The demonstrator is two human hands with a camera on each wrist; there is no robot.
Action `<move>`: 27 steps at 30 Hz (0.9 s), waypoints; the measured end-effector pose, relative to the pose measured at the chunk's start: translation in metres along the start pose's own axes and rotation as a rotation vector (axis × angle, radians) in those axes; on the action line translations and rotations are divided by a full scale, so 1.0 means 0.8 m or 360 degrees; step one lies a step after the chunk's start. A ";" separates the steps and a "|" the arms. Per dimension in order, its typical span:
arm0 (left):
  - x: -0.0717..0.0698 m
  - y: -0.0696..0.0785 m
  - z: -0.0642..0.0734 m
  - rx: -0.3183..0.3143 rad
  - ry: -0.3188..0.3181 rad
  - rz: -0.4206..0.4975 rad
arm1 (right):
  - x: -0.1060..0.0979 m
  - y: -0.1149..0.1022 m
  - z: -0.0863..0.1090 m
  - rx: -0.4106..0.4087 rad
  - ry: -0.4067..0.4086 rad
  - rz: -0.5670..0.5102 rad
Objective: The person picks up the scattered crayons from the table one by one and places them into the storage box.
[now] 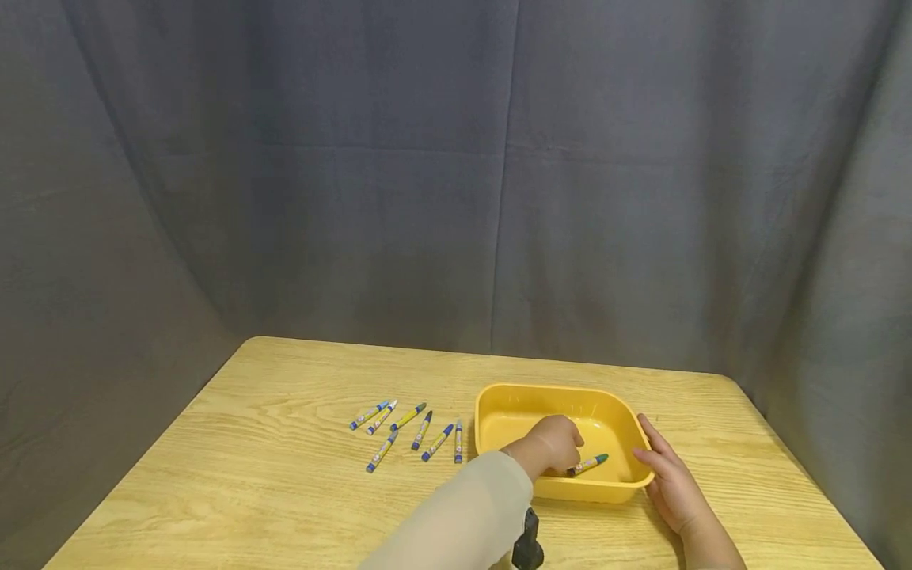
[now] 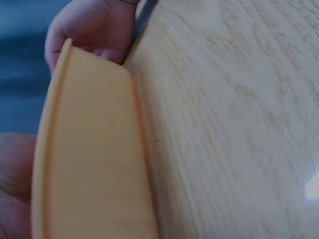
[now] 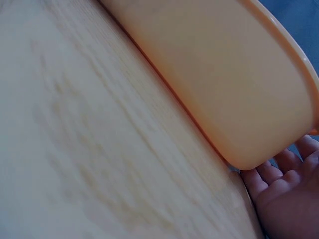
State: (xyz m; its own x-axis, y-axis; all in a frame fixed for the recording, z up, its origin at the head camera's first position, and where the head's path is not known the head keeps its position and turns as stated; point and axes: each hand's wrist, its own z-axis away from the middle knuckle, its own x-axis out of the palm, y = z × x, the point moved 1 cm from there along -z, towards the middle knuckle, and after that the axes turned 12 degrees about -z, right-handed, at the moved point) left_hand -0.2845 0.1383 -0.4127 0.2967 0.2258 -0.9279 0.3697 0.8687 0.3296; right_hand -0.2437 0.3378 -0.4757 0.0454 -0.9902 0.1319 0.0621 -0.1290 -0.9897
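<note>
A yellow plastic bin (image 1: 556, 488) stands on the table, right of the middle. My left hand (image 1: 554, 443) reaches down into it, fingers bent and mostly hidden. A green crayon (image 1: 590, 464) in a blue and yellow wrapper lies in the bin beside that hand; whether the fingers hold anything does not show. My right hand (image 1: 672, 484) grips the bin's right side, thumb over the rim and fingers outside. The right wrist view shows fingertips of the right hand (image 3: 291, 186) against the bin's rounded corner. The bin's outer wall (image 2: 94, 144) fills much of the left wrist view.
Left of the bin several crayons (image 1: 422, 431) in blue and yellow wrappers lie scattered on the wooden table (image 1: 235, 459). A grey curtain (image 1: 399, 198) hangs behind the table and along both sides. A light sleeve (image 1: 470, 507) covers the left forearm.
</note>
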 end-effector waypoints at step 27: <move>-0.093 -0.190 0.038 0.0044 0.0376 0.0755 | -0.006 -0.002 0.005 0.0014 -0.0011 0.0017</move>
State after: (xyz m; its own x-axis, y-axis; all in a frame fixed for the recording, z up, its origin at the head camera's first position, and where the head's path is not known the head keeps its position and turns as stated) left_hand -0.3360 -0.0238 -0.3881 0.2319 0.6873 -0.6884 0.2671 0.6355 0.7244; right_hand -0.2398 0.3434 -0.4743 0.0532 -0.9911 0.1221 0.0705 -0.1182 -0.9905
